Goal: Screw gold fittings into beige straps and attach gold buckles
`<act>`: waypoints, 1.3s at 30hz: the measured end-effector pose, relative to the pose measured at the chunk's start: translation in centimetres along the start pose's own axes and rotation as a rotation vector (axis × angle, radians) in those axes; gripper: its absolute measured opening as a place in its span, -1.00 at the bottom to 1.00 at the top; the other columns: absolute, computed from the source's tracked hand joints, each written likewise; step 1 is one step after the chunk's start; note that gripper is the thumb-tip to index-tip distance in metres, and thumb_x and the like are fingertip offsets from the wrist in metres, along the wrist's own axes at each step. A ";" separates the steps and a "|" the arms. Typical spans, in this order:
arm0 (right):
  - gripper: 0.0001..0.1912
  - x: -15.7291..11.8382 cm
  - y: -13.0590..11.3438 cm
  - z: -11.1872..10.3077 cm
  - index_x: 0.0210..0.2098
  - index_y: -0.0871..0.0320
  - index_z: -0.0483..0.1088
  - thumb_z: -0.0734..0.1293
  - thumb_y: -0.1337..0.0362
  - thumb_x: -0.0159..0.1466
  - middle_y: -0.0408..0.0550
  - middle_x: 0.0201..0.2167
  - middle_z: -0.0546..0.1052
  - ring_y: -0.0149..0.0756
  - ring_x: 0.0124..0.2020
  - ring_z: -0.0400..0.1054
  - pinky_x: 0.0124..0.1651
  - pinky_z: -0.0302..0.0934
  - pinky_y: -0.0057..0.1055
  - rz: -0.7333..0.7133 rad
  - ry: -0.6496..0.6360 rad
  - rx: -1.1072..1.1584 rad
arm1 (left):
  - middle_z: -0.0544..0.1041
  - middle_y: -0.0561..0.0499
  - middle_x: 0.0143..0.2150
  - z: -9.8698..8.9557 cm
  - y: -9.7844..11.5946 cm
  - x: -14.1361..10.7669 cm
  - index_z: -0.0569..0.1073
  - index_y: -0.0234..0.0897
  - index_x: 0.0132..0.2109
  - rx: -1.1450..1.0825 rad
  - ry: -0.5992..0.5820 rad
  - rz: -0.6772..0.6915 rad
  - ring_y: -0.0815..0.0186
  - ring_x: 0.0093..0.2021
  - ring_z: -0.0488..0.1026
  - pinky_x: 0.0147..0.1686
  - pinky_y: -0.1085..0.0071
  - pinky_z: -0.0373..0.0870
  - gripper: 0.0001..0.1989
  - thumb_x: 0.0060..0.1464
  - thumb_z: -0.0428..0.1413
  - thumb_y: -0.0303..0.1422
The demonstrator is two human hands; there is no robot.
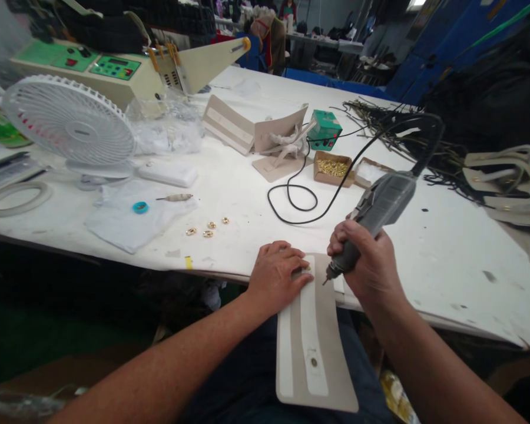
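My right hand (371, 259) is wrapped round a grey electric screwdriver (382, 200). The screwdriver tilts down to the left, its thin bit just above a beige panel (329, 347). This panel has white strips and an oval metal fitting (314, 362) near its lower end. It reaches from the table edge down over my lap. My left hand (278, 274) holds its upper end, thumb and fingertips bent around a small fitting mostly hidden by them. Several gold oval rings (208, 234) lie on the table left of that hand. Behind them is a small hand tool (176, 198) with a thin point.
A white fan (70, 126) and a roll of tape (17, 197) stand left. Farther back are folded beige panels (232, 123), a green power box (325, 129) and a carton of gold screws (333, 168). The black cable (291, 222) loops across the white table (242, 176).
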State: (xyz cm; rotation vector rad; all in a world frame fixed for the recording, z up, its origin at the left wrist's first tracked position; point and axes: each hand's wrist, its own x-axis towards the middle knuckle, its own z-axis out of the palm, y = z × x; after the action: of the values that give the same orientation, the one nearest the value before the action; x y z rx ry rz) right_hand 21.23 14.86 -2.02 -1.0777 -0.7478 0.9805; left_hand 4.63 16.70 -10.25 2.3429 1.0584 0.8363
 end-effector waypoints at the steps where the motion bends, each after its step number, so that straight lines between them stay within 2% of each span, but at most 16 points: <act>1: -0.70 0.0 0.5 0.6 -0.32 0.13 0.40 0.57 0.18 0.14 -0.26 -0.56 0.40 -0.43 -0.59 0.29 -0.49 0.28 -0.47 -0.053 0.024 -0.036 | 0.68 0.10 0.04 0.0 0.0 0.0 0.65 -0.09 -0.12 0.000 -0.001 -0.001 0.06 0.19 0.41 0.18 0.03 0.26 -0.83 0.14 0.37 -0.23; 4: -0.65 0.0 1.9 1.4 -0.35 0.11 0.37 0.58 0.11 0.18 -0.28 -0.62 0.37 -0.41 -0.64 0.29 -0.53 0.27 -0.46 -0.196 0.081 -0.158 | 0.68 0.09 0.04 -0.1 0.1 -0.1 0.64 -0.08 -0.11 -0.004 -0.014 -0.004 0.06 0.20 0.41 0.18 0.03 0.27 -0.83 0.15 0.36 -0.22; 7: -0.63 -0.1 2.7 1.6 -0.39 0.11 0.36 0.57 0.06 0.20 -0.27 -0.64 0.37 -0.40 -0.66 0.29 -0.55 0.28 -0.44 -0.266 0.096 -0.242 | 0.68 0.08 0.04 -0.3 0.1 -0.1 0.64 -0.07 -0.13 -0.009 -0.029 -0.008 0.05 0.20 0.41 0.18 0.02 0.27 -0.85 0.16 0.35 -0.22; 18: -0.62 -0.5 4.2 1.0 -0.40 0.14 0.45 0.58 -0.01 0.17 -0.12 -0.52 0.50 -0.29 -0.54 0.40 -0.48 0.35 -0.37 -0.236 0.102 -0.401 | 0.66 0.11 0.05 -0.2 0.0 -0.1 0.63 -0.09 -0.11 -0.009 -0.049 -0.004 0.05 0.21 0.38 0.21 0.03 0.23 -0.85 0.19 0.32 -0.20; 25: -0.71 -0.8 3.3 1.1 -0.47 0.11 0.45 0.48 0.08 0.27 -0.13 -0.55 0.47 -0.29 -0.54 0.37 -0.45 0.33 -0.35 -0.254 -0.027 -0.461 | 0.66 0.08 0.03 -0.4 0.1 -0.1 0.62 -0.10 -0.12 0.003 -0.062 0.002 0.06 0.20 0.39 0.19 0.04 0.23 -0.85 0.21 0.30 -0.18; 29: -0.76 -0.9 3.1 1.0 -0.48 0.10 0.46 0.46 0.15 0.26 -0.11 -0.52 0.49 -0.26 -0.50 0.38 -0.40 0.35 -0.32 -0.276 -0.058 -0.477 | 0.66 0.08 0.02 -0.3 0.1 -0.1 0.61 -0.10 -0.12 0.010 -0.052 0.007 0.07 0.20 0.38 0.19 0.04 0.22 -0.85 0.21 0.30 -0.19; 35: -0.72 -0.6 3.4 0.7 -0.47 0.11 0.42 0.46 0.10 0.26 -0.10 -0.52 0.47 -0.26 -0.50 0.37 -0.39 0.35 -0.32 -0.296 -0.153 -0.478 | 0.67 0.05 -0.03 -0.3 0.2 0.0 0.60 -0.10 -0.14 0.012 -0.041 -0.011 0.06 0.19 0.40 0.16 0.03 0.24 -0.87 0.20 0.30 -0.21; 39: -0.71 -0.5 3.4 0.4 -0.46 0.11 0.41 0.45 0.08 0.26 -0.11 -0.54 0.46 -0.28 -0.52 0.35 -0.42 0.32 -0.32 -0.304 -0.220 -0.481 | 0.67 0.07 0.01 -0.4 0.4 0.1 0.61 -0.09 -0.10 0.017 -0.040 -0.004 0.07 0.17 0.41 0.13 0.03 0.25 -0.86 0.24 0.27 -0.20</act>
State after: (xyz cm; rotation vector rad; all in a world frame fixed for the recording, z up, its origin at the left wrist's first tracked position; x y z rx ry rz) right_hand 19.78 15.11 -5.20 -1.2292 -1.3341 0.6769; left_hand 4.54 16.58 -9.69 2.3606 1.0572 0.7786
